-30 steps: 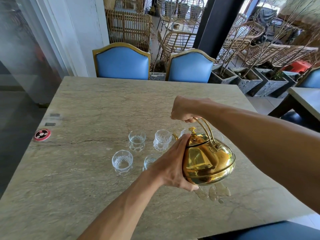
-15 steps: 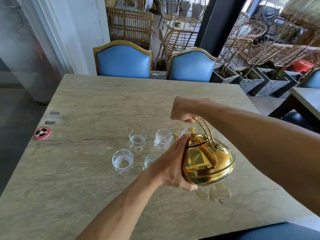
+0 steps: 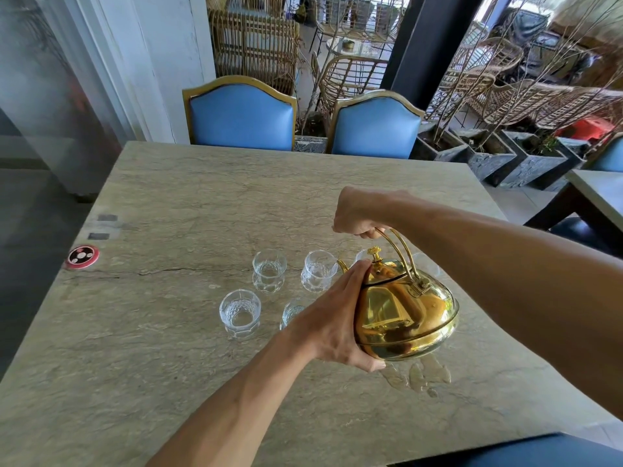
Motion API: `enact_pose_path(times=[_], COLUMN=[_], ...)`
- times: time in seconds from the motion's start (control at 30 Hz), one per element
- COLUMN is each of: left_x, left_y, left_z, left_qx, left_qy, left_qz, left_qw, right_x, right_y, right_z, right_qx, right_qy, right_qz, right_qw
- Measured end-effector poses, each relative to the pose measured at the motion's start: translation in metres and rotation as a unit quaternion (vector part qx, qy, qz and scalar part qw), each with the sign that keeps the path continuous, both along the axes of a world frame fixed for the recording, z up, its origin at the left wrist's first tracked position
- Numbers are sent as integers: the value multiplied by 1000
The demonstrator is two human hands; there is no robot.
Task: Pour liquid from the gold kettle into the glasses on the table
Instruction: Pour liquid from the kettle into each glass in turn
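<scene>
Gold kettle (image 3: 404, 318) tilted, right hand (image 3: 360, 210) gripping handle (image 3: 400, 250), left hand (image 3: 332, 320) pressing side

The right hand (image 3: 357, 214) grips the thin handle (image 3: 403, 256) of the round shiny gold metal kettle (image 3: 404, 315), held up and tipped toward the small clear glasses (image 3: 240, 313). The left hand (image 3: 333, 318) lies flat on the kettle's side. Under it, a wet patch (image 3: 424, 375) sits on the grey stone surface (image 3: 168, 365).

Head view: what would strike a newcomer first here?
The gold kettle, tilted above the table right of centre, right hand gripping its handle, left hand flat against its side. Clear glasses cluster just left of it, and a wet patch lies on the table beneath.
</scene>
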State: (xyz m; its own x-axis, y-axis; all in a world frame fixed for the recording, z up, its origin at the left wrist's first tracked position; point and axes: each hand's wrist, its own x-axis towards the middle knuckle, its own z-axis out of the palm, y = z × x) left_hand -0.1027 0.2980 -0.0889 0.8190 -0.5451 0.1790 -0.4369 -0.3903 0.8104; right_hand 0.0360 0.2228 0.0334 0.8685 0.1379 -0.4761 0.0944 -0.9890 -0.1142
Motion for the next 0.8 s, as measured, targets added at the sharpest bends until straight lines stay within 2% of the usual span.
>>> enact_pose_path(times=[0.8], left_x=[1], left_y=[-1], left_z=[2], left_qx=[9], left_qy=[3], left_qz=[2], left_qw=[1000], right_x=[-7], right_y=[-2], right_z=[5], right_qx=[-10], right_qy=[1], right_qz=[14], right_qw=[1000])
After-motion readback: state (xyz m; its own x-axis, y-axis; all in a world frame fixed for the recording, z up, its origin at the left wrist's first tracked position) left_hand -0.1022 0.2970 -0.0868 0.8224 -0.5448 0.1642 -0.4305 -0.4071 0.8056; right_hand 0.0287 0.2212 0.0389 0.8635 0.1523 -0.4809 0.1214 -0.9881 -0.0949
